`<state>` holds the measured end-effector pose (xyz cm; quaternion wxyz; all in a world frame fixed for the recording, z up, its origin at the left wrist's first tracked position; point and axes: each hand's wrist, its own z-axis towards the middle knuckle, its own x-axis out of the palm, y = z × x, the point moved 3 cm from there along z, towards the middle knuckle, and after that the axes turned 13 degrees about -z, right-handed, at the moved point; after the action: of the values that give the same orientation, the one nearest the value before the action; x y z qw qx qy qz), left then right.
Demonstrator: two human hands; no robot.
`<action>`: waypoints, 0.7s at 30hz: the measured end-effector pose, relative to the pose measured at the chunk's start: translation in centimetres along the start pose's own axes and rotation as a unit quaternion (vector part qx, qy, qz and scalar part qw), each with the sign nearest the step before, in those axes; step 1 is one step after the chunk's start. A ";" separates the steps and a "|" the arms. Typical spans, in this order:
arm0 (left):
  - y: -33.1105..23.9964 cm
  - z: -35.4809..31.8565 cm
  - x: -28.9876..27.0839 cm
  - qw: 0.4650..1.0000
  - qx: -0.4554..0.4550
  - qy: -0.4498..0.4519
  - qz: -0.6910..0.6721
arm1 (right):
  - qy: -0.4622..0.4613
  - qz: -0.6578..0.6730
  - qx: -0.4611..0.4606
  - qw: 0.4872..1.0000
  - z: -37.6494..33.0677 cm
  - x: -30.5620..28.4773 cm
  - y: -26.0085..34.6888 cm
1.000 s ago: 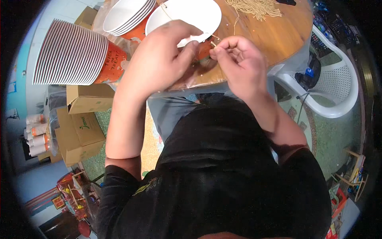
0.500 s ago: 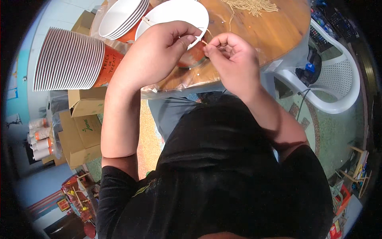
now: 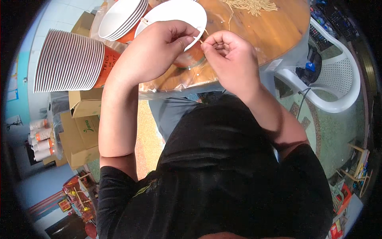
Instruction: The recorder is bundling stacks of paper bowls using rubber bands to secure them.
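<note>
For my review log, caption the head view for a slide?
Left hand at an orange, white-lined paper bucket's rim, right hand pinching tan cord.

The right hand has moved closer to the left hand.

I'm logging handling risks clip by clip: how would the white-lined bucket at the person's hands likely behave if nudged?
The white-lined bucket is probably light for its size, since its wall looks thin at the rim. It may slide rather easily, as glossy clear plastic covers the table. The left hand, at its rim, might steady it.
</note>
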<state>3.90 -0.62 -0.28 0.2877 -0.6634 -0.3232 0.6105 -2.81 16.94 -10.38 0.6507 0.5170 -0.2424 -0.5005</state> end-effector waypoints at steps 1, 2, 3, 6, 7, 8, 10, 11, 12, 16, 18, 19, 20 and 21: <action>0.0 0.1 0.0 1.000 -0.010 0.013 -0.020 | 0.000 0.005 0.000 1.000 0.0 0.1 0.0; 0.0 0.2 0.0 0.999 -0.021 0.026 -0.039 | 0.001 0.009 0.000 1.000 0.0 0.1 0.0; 0.1 0.3 -0.1 0.999 -0.021 0.024 -0.039 | 0.001 0.010 -0.001 1.000 0.0 0.2 0.0; 0.2 0.5 -0.2 0.996 -0.020 0.036 -0.078 | -0.003 0.019 -0.003 1.000 0.0 0.3 0.2; 0.1 0.6 -0.1 0.995 -0.031 0.045 -0.089 | 0.002 0.015 0.006 1.000 0.0 0.2 0.3; 0.1 0.7 -0.1 0.993 -0.043 0.055 -0.099 | 0.007 0.011 0.016 1.000 0.1 0.2 0.4; 0.3 1.0 -0.1 0.995 -0.026 0.055 -0.079 | 0.009 0.013 0.020 1.000 0.1 0.0 0.5; 0.4 1.1 -0.1 0.997 -0.011 0.056 -0.059 | 0.010 0.016 0.026 0.999 0.1 -0.1 0.5; 0.4 1.2 -0.1 0.997 -0.011 0.055 -0.059 | 0.010 0.017 0.025 0.999 0.1 -0.1 0.5; 0.1 1.2 0.1 0.998 -0.012 0.045 -0.049 | 0.012 0.026 0.038 0.999 0.1 -0.2 0.6; 0.2 1.2 0.3 0.998 -0.022 0.032 -0.045 | 0.014 0.025 0.042 0.999 0.1 -0.3 0.8; 0.3 1.2 0.4 0.999 -0.006 0.023 -0.035 | 0.017 0.023 0.043 0.999 0.1 -0.4 0.8; 0.3 1.2 0.4 1.000 0.010 0.015 -0.025 | 0.020 0.021 0.043 0.999 0.1 -0.4 0.9; 0.1 1.2 0.5 1.000 0.011 0.014 -0.025 | 0.020 0.021 0.042 0.999 0.1 -0.4 0.7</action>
<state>2.70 -0.31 -0.80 0.3147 -0.6605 -0.3286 0.5973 -2.79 17.24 -9.59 0.6434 0.5486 -0.2616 -0.4654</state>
